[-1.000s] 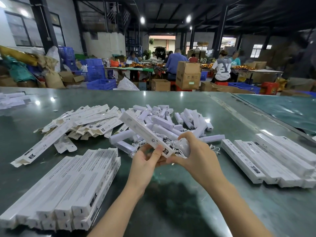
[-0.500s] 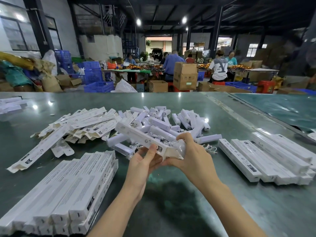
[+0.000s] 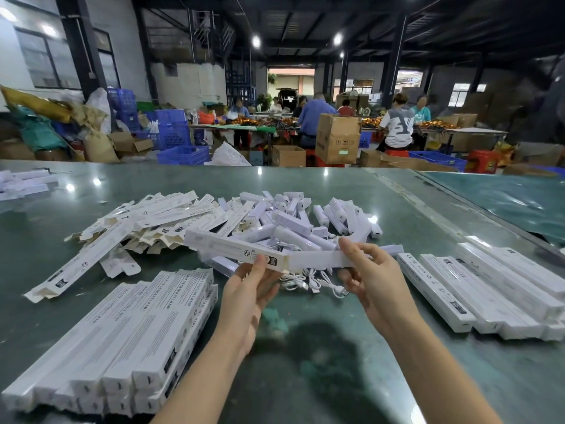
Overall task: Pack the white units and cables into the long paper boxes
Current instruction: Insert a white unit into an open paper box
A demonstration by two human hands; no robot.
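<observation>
Left hand [image 3: 249,289] grips the open end of a long white paper box [image 3: 235,250], thumb on top near the printed label and fingers curled beneath, holding it lifted above the green glossy table [image 3: 336,377]. Right hand [image 3: 371,272] pinches a long white plastic unit [image 3: 321,259] between thumb and fingers; the unit's left end meets the box's open mouth, though how far it sits inside cannot be told. Both box and unit lie in one nearly level line, the box running away to the left.

Just beyond the held box lies a heap of loose white units [image 3: 305,218], and directly under it a tangle of thin white cables [image 3: 308,283] rests on the table. Left of the box, a scattered pile of flat unfolded paper boxes [image 3: 146,218] spreads out. Below and left of the box sits a neat stack of closed printed boxes [image 3: 131,341]. Right of the box, past the right hand, another row of closed white boxes [image 3: 489,289] lies side by side. Far beyond the box, seated workers [image 3: 397,123] face tables among brown cardboard cartons [image 3: 337,137] and blue plastic crates [image 3: 174,133].
</observation>
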